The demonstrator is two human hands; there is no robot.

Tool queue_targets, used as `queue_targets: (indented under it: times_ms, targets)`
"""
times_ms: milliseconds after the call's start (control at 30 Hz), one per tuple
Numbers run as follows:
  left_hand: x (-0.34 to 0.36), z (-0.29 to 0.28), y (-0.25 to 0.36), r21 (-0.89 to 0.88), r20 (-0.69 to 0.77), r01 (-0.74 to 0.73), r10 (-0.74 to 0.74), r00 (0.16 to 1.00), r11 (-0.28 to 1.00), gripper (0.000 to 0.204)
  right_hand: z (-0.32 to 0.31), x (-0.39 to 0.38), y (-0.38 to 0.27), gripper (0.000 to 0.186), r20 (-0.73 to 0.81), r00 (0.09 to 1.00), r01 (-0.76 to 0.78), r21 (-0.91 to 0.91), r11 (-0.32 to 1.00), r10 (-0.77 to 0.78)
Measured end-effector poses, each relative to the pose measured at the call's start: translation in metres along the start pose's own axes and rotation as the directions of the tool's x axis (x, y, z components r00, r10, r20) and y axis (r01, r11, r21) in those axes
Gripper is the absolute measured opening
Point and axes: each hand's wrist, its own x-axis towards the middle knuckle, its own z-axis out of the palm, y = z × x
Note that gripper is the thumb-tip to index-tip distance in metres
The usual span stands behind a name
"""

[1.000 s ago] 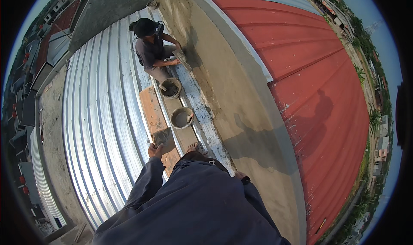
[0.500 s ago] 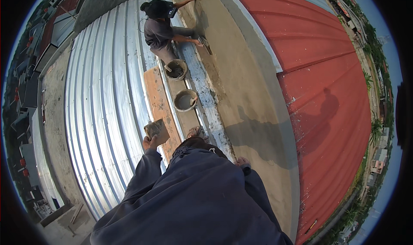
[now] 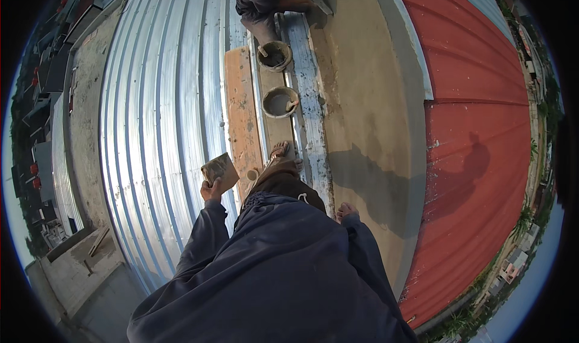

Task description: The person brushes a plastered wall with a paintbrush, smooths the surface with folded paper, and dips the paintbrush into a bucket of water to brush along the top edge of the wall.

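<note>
My left hand point(image 3: 211, 190) grips a flat square board point(image 3: 224, 174) smeared with mortar, held out over the metal roofing beside an orange plank point(image 3: 240, 90). Down at my right side, my right hand point(image 3: 346, 210) has curled fingers with nothing visible in them, close to the freshly plastered wall point(image 3: 371, 120). Beyond my bare foot point(image 3: 278, 151), two round mortar buckets stand on the narrow boards: a nearer one point(image 3: 276, 108) with a tool in it, and a farther one point(image 3: 275, 61) with a handle sticking up. A small pale cylindrical object point(image 3: 252, 175) lies by my leg.
A co-worker point(image 3: 250, 2) crouches at the far end with a flat trowel point(image 3: 319, 1) at the wall. Ribbed silver roofing point(image 3: 154, 132) spreads on my left, and red roofing point(image 3: 473, 72) lies past the wall. Rooftops, trees and buildings fill the rim.
The view has shifted, so buckets and co-worker sit higher in the picture. The co-worker has turned to the wall with the trowel. My left hand still holds the board out.
</note>
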Motion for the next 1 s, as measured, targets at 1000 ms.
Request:
queue_targets:
  times_ms: [1000]
  targets:
    - [0.025,-0.039,-0.035,0.182,0.09,0.154,-0.172,0.981,0.971,0.035,0.241,0.262,-0.124,0.042,0.275,0.922,0.37,-0.425,0.826,-0.272]
